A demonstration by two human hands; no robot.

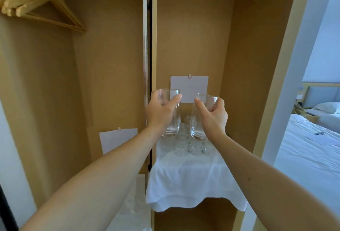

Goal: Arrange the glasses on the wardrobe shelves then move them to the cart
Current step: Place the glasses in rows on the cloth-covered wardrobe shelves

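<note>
Both hands are raised in front of the right-hand wardrobe bay, and each is wrapped around the bowl of one glass. My left hand [161,112] grips the left glass [172,112] with thumb and fingers curled round its upper half; my right hand [211,114] grips the right glass [199,120] the same way. Held side by side and close together, the two glasses do not appear to touch. Each stands upright, rim up, its long axis vertical with only a slight lean.

Taking the white cloth [191,175] on the shelf as the landmark: both glasses hang directly above its back part, clear of it. More glasses [184,144] stand on the cloth just below and behind the held pair, though they blur together and I cannot count them. A white card [189,88] is pinned to the back panel above the cloth, behind the raised rims. Wooden hangers [36,4] hang far up and to the left of the cloth, in the neighbouring bay. A bed [312,147] lies to the right of the cloth, beyond the wardrobe side.

Judging from this, the coming move is straight down or straight out. The crowded glasses beneath are what the bases must clear. No cart is in view.
</note>
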